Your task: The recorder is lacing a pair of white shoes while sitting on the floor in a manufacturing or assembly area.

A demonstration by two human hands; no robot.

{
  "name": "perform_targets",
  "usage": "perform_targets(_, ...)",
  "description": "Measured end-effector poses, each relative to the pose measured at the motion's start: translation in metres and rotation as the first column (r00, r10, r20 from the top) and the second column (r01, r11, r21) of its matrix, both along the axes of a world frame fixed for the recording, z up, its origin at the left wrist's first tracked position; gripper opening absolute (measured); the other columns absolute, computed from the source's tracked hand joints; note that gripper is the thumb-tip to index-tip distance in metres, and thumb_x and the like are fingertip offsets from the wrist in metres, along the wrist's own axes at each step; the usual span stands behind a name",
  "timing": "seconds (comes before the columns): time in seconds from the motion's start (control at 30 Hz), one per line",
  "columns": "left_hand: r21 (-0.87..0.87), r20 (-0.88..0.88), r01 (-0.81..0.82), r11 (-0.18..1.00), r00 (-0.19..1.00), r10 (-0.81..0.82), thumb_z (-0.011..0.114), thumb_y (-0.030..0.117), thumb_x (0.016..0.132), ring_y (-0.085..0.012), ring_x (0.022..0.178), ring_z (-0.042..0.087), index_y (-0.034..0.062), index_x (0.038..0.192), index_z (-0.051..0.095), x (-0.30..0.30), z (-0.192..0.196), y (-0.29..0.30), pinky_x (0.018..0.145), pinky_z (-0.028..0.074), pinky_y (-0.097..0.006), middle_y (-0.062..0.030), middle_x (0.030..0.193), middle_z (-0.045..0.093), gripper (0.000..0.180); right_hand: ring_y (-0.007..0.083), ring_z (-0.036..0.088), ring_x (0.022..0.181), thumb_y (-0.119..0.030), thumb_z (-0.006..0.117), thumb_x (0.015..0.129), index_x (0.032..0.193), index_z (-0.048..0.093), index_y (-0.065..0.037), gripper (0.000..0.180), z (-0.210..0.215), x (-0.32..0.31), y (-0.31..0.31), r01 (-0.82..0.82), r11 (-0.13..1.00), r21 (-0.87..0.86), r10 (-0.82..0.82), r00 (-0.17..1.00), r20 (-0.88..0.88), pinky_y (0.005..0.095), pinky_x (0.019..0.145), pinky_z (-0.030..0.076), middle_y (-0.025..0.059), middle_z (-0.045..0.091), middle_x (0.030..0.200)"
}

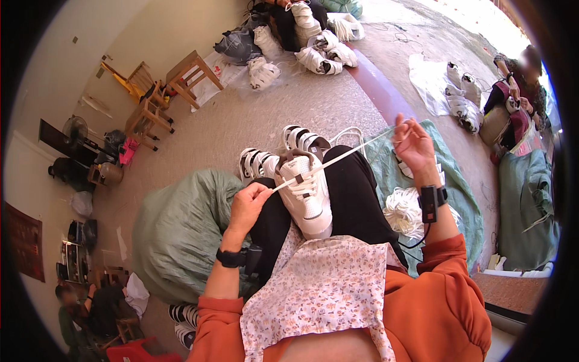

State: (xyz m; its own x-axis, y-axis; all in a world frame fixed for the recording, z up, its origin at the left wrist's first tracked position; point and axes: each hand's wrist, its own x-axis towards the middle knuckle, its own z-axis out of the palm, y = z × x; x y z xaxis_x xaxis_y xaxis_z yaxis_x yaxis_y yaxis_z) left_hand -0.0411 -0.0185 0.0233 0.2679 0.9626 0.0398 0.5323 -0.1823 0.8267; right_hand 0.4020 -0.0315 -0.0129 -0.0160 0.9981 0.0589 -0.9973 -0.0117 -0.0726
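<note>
Clearly, white low-top sneaker (306,194) propped sole-down on lap, between black-trousered thighs, toe toward body: keeps eyelets facing up. Flat white lace (338,158) runs taut through eyelets, from left hand (248,205) up to right hand (414,145). Left fingers (263,190) pinched closed on near lace end, just beside shoe. Right fingers curled, gripping far end, raised well apart from shoe. Green sack (181,235) at left, bundle of white laces (403,211) at right, more white sneakers (259,163) just beyond knees.

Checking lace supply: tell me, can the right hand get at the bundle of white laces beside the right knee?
Probably yes: the bundle of white laces lies uncovered just below the right hand, but that hand now holds the white shoelace taut.
</note>
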Motion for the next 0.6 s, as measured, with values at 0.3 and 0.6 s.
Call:
perform_targets(0.3,-0.426,0.067,-0.133,0.895,0.982,0.178,0.064,0.015,0.09,-0.009,0.06,0.053,0.0006,0.089,0.067,-0.064,0.006,-0.042,0.058,0.042,-0.023,0.0025,0.067,0.058,0.015,0.0245,0.067,0.092,-0.004,0.059,0.091,0.105,0.059,0.002,0.015,-0.059,0.085,-0.013,0.354,0.868,-0.349,-0.307,0.934,0.184,0.0351,0.084,0.056,0.0144,0.067,0.103)
perform_targets(0.6,0.404,-0.12,0.251,0.879,0.968,-0.221,0.066,0.006,0.085,-0.0188,0.079,0.062,0.0013,0.098,0.065,0.048,0.049,0.003,0.07,0.049,-0.028,-0.0086,0.092,0.064,0.014,0.0217,0.068,0.086,-0.009,0.06,0.092,0.117,0.054,0.002,0.028,-0.041,-0.029,0.01,0.234,0.942,-0.24,0.015,0.685,0.729,0.0364,0.081,0.057,0.0155,0.068,0.101)
